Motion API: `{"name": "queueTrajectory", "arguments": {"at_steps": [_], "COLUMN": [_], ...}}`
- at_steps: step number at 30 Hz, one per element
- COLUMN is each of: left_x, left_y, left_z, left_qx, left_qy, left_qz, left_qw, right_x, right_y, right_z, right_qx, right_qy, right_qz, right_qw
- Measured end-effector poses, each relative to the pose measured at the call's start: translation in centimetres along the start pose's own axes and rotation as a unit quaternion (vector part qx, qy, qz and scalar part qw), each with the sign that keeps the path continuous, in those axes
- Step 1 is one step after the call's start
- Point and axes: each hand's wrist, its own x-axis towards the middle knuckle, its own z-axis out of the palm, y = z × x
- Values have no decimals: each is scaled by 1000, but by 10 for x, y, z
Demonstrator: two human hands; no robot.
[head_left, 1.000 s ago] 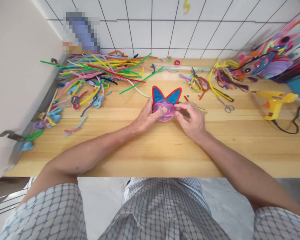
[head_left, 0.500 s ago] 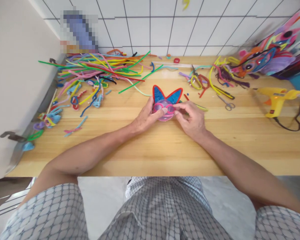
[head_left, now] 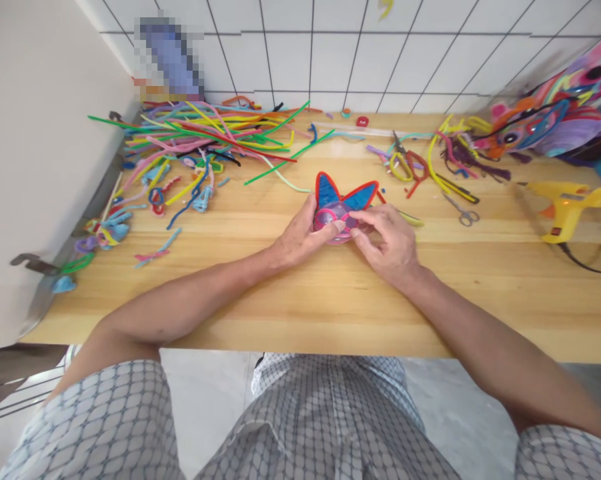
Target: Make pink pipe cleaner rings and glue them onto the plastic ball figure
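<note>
Between my hands, over the middle of the wooden table, is a small craft animal head with a purple face, pink rings round the eyes and tall blue ears edged in red. My left hand is closed round its left side, with the thumb lying across the front near the eye rings. My right hand is at the right side, thumb and forefinger pinching at the edge of the right pink ring. Whether a small part sits between those fingertips is too small to tell.
A heap of coloured pipe cleaners lies at the back left. Scissors with yellow and red handles, small scissors and a yellow glue gun lie to the right. Finished fuzzy craft figures stand at the back right.
The view has shifted slightly, so everything sits a little further right. Both hands stay on the animal head; the right fingertips have moved slightly at the right eye ring.
</note>
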Motion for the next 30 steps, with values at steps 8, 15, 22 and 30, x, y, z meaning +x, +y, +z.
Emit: {"name": "queueTrajectory", "arguments": {"at_steps": [8,15,22,30], "left_x": [0,-1,3,6], "left_y": [0,16,9,1], "left_z": [5,0,0,0], "left_qx": [-1,-20,-30,-13], "left_qy": [14,-2,-13,-17], "left_qz": [-9,-21,-13,25], "left_qw": [1000,1000,999,999], "right_x": [1,4,3,1], "right_y": [0,3,7,11], "right_z": [-3,-8,-9,-8], "right_qx": [-16,-22,-11,2], "right_qy": [9,3,1,2], "right_qz": [-24,-2,16,32], "right_qw": [1000,1000,1000,999]}}
